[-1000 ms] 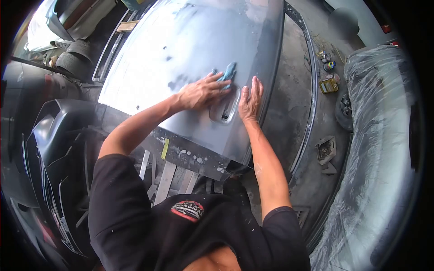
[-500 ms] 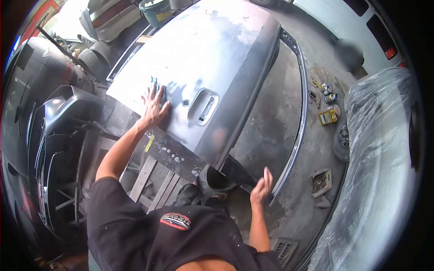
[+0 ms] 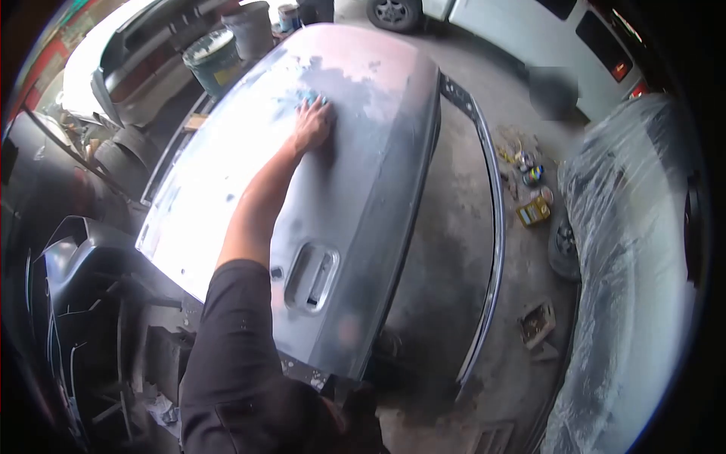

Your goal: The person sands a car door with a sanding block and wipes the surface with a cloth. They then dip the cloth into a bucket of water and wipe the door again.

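A large car door panel (image 3: 355, 174), patched grey, white and faded pink, lies flat with its recessed handle pocket (image 3: 311, 278) toward me. My left hand (image 3: 312, 125) rests on the panel's upper part, pressing a small bluish cloth (image 3: 308, 98) against the surface; the cloth shows past the fingertips. The left arm reaches across the panel. My right hand is out of view.
A curved metal frame (image 3: 497, 227) borders the panel on the right. Beyond it, a yellow can (image 3: 534, 213) and an open box (image 3: 537, 323) stand on the floor. Plastic sheeting (image 3: 620, 257) covers a vehicle. A green bucket (image 3: 212, 64) is at the upper left.
My left hand has slid with the cloth from the panel's near left edge up and away to its far part. My right hand has left the view. The view has shifted forward.
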The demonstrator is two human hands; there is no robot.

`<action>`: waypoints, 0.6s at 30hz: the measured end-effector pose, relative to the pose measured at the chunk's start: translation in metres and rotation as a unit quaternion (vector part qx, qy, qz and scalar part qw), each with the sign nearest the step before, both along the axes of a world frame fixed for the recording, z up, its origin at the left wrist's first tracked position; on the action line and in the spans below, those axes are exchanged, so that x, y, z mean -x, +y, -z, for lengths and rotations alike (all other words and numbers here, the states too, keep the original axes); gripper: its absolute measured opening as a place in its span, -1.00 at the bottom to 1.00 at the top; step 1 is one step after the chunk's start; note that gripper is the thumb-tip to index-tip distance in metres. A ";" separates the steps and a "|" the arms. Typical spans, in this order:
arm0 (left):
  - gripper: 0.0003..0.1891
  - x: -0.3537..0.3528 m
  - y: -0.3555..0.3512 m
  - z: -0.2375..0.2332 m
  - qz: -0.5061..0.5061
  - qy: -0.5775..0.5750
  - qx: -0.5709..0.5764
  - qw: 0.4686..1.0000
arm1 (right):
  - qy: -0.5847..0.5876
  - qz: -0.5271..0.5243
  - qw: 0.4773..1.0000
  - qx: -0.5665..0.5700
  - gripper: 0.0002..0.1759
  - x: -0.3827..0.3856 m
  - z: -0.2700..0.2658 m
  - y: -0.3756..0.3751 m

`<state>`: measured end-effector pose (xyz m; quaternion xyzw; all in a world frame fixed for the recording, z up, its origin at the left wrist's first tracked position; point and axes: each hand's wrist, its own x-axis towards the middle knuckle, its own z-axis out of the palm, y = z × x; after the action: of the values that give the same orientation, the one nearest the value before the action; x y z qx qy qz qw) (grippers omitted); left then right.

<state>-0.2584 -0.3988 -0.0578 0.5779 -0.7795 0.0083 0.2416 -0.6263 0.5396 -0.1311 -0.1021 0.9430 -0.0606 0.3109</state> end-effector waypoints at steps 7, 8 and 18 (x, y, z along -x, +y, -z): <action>-0.53 0.068 0.066 -0.012 0.304 -0.030 -0.032 0.952 | 0.060 -0.408 0.901 -0.135 -0.54 0.028 0.012 0.066; -0.53 0.071 0.090 -0.015 0.330 -0.046 -0.042 0.942 | 0.073 -0.405 0.904 -0.112 -0.53 0.043 0.026 0.052; -0.41 0.030 0.378 -0.039 0.390 -0.115 -0.140 0.903 | -0.093 -0.170 0.957 0.214 -0.31 0.099 0.000 -0.127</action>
<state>-0.2886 -0.0204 -0.0185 0.2512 -0.9579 -0.1296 0.0506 -0.7256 0.4126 -0.1309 -0.3191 0.8436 -0.2162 0.3738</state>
